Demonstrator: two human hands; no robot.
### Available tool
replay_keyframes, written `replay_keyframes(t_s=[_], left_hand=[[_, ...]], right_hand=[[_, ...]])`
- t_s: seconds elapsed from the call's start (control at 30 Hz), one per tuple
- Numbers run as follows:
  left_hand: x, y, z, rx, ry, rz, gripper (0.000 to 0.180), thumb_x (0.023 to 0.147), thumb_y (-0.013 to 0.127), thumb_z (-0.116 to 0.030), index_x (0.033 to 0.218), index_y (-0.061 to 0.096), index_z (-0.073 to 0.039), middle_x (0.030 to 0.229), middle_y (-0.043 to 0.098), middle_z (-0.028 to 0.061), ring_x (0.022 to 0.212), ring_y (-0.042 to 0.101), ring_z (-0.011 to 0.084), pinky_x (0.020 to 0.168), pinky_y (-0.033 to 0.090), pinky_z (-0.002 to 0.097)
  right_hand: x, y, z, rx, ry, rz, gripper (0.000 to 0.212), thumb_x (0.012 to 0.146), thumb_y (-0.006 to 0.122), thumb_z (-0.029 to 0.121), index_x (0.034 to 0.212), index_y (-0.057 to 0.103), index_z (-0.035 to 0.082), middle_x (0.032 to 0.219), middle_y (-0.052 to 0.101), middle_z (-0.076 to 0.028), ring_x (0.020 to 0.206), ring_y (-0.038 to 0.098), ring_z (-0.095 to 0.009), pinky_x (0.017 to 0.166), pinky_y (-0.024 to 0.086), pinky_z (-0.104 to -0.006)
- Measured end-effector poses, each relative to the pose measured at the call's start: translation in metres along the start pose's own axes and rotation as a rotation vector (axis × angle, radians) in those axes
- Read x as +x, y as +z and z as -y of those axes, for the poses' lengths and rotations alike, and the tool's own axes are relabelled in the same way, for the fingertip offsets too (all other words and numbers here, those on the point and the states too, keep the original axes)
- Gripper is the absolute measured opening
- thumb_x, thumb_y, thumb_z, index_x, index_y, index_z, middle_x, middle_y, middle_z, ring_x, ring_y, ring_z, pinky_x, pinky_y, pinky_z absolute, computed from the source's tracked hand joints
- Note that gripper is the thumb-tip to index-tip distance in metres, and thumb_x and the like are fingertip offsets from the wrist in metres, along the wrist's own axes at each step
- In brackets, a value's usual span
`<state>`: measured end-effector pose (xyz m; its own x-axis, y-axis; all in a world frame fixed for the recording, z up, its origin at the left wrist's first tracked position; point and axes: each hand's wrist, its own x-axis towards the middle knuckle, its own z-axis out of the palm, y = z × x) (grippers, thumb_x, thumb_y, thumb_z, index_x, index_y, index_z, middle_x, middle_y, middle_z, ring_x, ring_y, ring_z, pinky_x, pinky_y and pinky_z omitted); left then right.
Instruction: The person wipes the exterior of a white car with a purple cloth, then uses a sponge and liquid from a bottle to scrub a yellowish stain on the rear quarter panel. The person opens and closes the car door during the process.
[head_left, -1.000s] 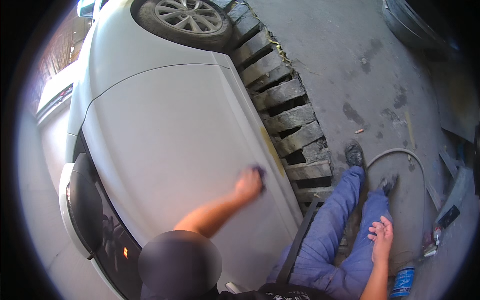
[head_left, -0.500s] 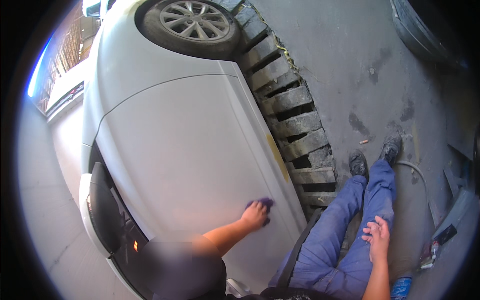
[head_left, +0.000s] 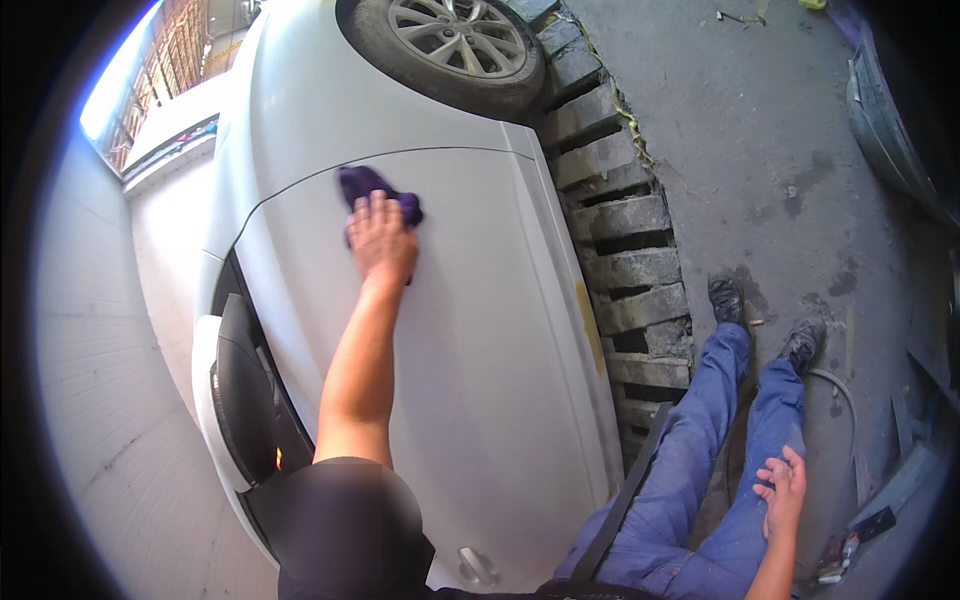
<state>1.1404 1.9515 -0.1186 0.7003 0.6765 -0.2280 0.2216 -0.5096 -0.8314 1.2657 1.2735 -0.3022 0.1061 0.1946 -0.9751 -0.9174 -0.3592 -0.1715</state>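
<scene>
My left hand [head_left: 380, 240] presses a dark purple cloth [head_left: 362, 182] against the car door [head_left: 450, 330], close to the door's forward seam. The fingers lie over the cloth, which bunches out ahead of and beside them. The door panel is plain silver-white, with a yellowish patch [head_left: 590, 325] on its lower edge. At the right, my right hand [head_left: 785, 490] hangs beside my blue trousers with fingers loosely bent and apart, holding nothing.
A wheel [head_left: 462, 42] stands at the far end of the car. The side mirror [head_left: 232, 400] juts out at left, and a door handle [head_left: 477, 567] is near me. A slotted concrete drain [head_left: 625, 265] runs along the car. A hose [head_left: 845, 385] lies right of my shoes.
My left hand has carried the cloth forward and left, from the lower door up to near the front seam. My feet have shifted on the floor, and the view has moved.
</scene>
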Motion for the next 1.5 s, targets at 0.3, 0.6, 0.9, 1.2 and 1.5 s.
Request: replay_keyframes(t_s=[0.3, 0.6, 0.9, 1.2, 1.5], left_hand=[[-0.203, 0.032, -0.111, -0.24, 0.845, 0.4, 0.041, 0.083, 0.059, -0.018, 0.121, 0.067, -0.003, 0.139, 0.054, 0.0151, 0.129, 0.047, 0.0374, 0.114, 0.033, 0.0555], [-0.047, -0.005, 0.003, -0.081, 0.065, -0.121, 0.048, 0.079, 0.066, -0.016, 0.126, 0.063, -0.006, 0.15, 0.051, 0.0121, 0.139, 0.044, 0.0364, 0.113, 0.034, 0.0562], [-0.182, 0.039, -0.092, -0.459, 0.756, 0.36, 0.031, 0.081, 0.06, -0.016, 0.107, 0.072, -0.004, 0.136, 0.058, 0.0149, 0.129, 0.05, 0.0368, 0.113, 0.036, 0.0556], [0.087, 0.052, -0.047, 0.005, 0.272, 0.118, 0.046, 0.09, 0.056, -0.022, 0.133, 0.058, -0.004, 0.152, 0.047, 0.0144, 0.14, 0.042, 0.0389, 0.115, 0.032, 0.0548], [-0.101, 0.072, -0.114, -0.346, 0.728, 0.34, 0.033, 0.081, 0.06, -0.015, 0.112, 0.068, -0.005, 0.134, 0.057, 0.0156, 0.125, 0.052, 0.0361, 0.11, 0.038, 0.0506]], right_hand=[[-0.001, 0.028, 0.002, 0.194, -0.057, -0.02, 0.043, 0.102, 0.056, 0.021, 0.141, 0.047, 0.007, 0.114, 0.061, -0.008, 0.091, 0.062, -0.014, 0.071, 0.053, -0.0271], [0.006, 0.051, 0.007, 0.112, 0.003, -0.072, 0.041, 0.102, 0.056, 0.021, 0.14, 0.048, 0.008, 0.113, 0.061, -0.007, 0.09, 0.061, -0.012, 0.071, 0.052, -0.026], [0.009, 0.056, -0.005, 0.204, -0.011, -0.037, 0.042, 0.102, 0.057, 0.022, 0.14, 0.049, 0.008, 0.113, 0.061, -0.007, 0.09, 0.062, -0.013, 0.072, 0.053, -0.0272], [0.012, 0.067, 0.003, 0.121, 0.043, -0.098, 0.042, 0.102, 0.057, 0.023, 0.139, 0.049, 0.007, 0.113, 0.061, -0.007, 0.091, 0.061, -0.013, 0.072, 0.053, -0.027], [0.008, 0.079, -0.01, 0.013, -0.036, -0.101, 0.04, 0.103, 0.052, 0.013, 0.141, 0.049, 0.003, 0.114, 0.063, -0.01, 0.09, 0.063, -0.013, 0.071, 0.054, -0.0255]])
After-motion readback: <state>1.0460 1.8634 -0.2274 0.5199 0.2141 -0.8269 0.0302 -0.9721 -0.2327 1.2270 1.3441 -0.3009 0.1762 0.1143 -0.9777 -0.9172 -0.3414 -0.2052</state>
